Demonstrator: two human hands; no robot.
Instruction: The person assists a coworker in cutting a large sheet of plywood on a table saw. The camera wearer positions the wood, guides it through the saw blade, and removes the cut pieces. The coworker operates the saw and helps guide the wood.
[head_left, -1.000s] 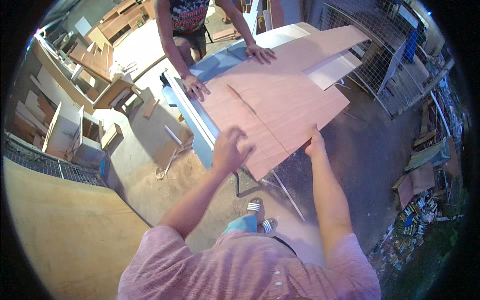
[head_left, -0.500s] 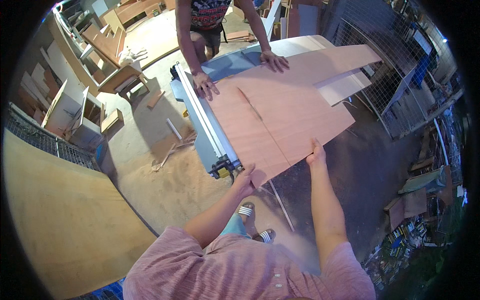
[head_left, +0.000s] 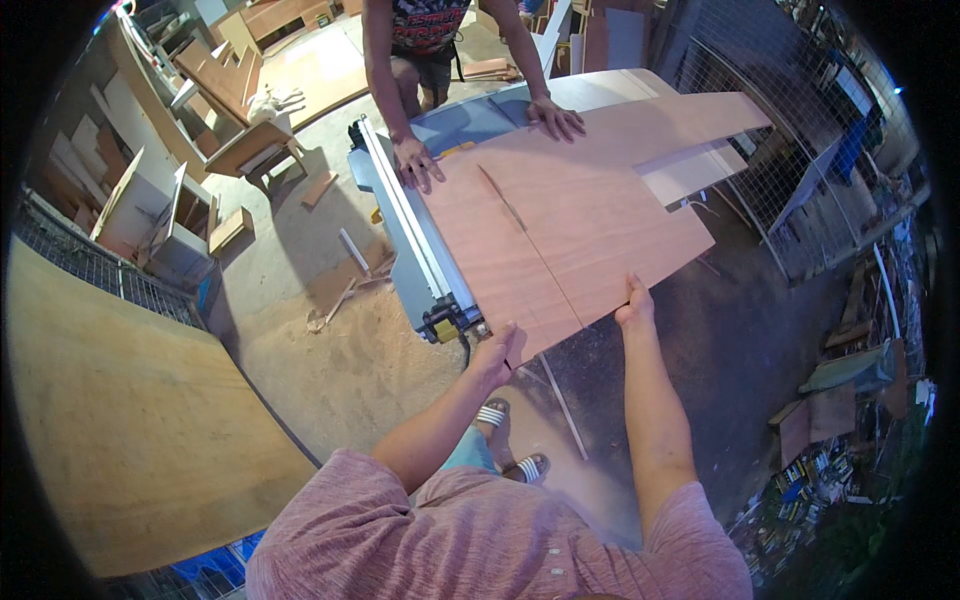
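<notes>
Co-wkr (head_left: 425,38) behind plywd (head_left: 590,215); rail (head_left: 404,212) along L edge; flr scraps (head_left: 319,189).

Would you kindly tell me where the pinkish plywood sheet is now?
In the head view, the pinkish sheet lies at upper centre, right of the silver rail, held by the left hand and right hand.

Left hand (head_left: 493,357), I see, grips the plywood sheet (head_left: 600,220) by its near left corner | right hand (head_left: 635,303) grips the near edge, thumb on top | opposite, co-worker's hands (head_left: 556,119) lie spread on it | silvery rail (head_left: 410,220) runs alongside
</notes>
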